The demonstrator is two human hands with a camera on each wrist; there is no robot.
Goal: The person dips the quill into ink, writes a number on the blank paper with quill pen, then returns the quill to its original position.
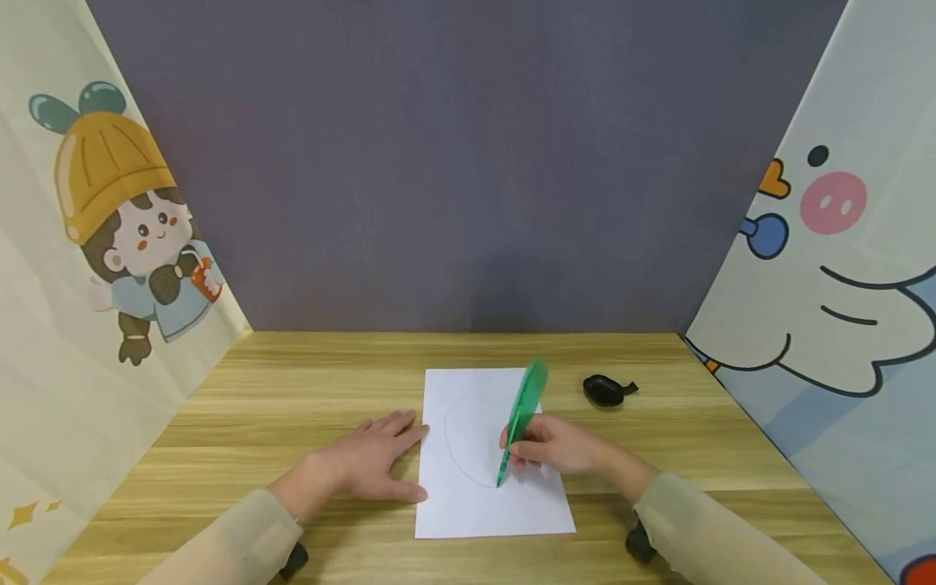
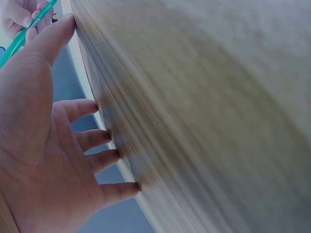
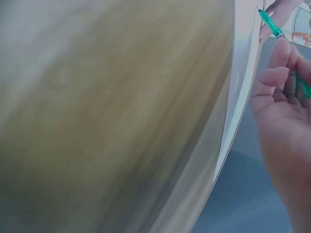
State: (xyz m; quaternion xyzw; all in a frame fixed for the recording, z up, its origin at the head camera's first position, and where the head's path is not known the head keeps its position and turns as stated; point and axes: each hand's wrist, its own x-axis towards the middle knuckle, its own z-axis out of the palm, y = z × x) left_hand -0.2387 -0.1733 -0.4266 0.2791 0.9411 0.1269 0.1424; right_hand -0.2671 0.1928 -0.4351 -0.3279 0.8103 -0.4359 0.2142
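A white sheet of paper (image 1: 468, 516) lies on the wooden table, bearing a thin curved line like the left part of a circle. My right hand (image 1: 552, 445) grips a green pen (image 1: 528, 398) with a broad leaf-shaped top, its tip down at the lower end of that curve. In the right wrist view the pen's dark point (image 3: 262, 14) shows past the curled fingers. Spread beside the paper, my left hand (image 1: 373, 459) rests palm down; its thumb and forefinger reach the sheet's left edge. That hand (image 2: 43, 141) holds nothing in the left wrist view.
To the right of the paper lies a small black rounded object (image 1: 604, 391) with a short tab. A dark grey panel (image 1: 468, 162) rises behind the table (image 1: 307, 366). Cartoon-printed cloths stand at the left (image 1: 44, 325) and right (image 1: 804, 341).
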